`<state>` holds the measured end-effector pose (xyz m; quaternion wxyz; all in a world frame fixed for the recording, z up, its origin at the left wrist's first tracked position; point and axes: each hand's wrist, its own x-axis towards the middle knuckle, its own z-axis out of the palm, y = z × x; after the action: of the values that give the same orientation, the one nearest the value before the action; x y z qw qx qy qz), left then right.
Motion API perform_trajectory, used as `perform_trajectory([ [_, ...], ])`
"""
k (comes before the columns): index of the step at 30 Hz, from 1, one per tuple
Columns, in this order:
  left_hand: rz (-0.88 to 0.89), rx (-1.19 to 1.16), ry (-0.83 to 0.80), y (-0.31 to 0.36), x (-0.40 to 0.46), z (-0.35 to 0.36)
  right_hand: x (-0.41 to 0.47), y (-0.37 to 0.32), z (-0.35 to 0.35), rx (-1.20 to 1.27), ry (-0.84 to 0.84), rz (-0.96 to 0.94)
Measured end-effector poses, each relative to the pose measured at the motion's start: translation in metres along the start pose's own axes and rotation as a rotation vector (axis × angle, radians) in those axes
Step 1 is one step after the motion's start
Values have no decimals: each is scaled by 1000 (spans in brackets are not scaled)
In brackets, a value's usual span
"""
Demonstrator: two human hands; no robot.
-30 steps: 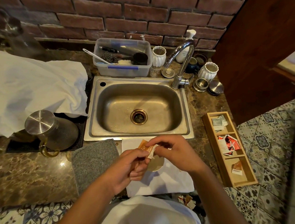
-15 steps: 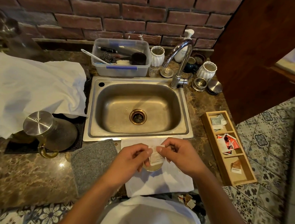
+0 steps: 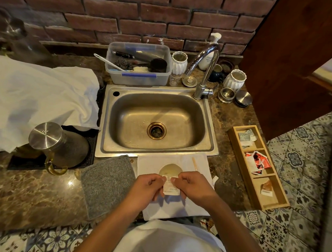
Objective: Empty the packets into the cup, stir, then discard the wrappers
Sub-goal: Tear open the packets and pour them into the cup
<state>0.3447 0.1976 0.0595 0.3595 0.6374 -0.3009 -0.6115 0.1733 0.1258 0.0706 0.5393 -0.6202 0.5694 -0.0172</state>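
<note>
— Step in hand?
— Tearing a packet (image 3: 170,188), pinched at its top edge by left hand (image 3: 146,188) and right hand (image 3: 194,186), just at 6 o'clock of the cup (image 3: 170,169).
— Next?
— Probably tipping over the cup, then taking the stirrer (image 3: 194,164) at 3 o'clock.

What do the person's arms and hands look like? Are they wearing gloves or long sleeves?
No gloves and no long sleeves. Both forearms are bare all the way up to the bottom edge of the picture. The left hand and right hand are bare too, with no rings, watch or bracelets showing. The only clothing in view is a white garment on the body.
</note>
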Motion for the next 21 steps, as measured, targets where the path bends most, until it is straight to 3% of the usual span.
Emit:
perform_trajectory([
  [14, -37, 219, -2, 5, 6, 2, 7, 4, 6, -102, 46, 37],
  [21, -59, 214, 2, 4, 6, 5, 7, 5, 5, -100, 39, 42],
])
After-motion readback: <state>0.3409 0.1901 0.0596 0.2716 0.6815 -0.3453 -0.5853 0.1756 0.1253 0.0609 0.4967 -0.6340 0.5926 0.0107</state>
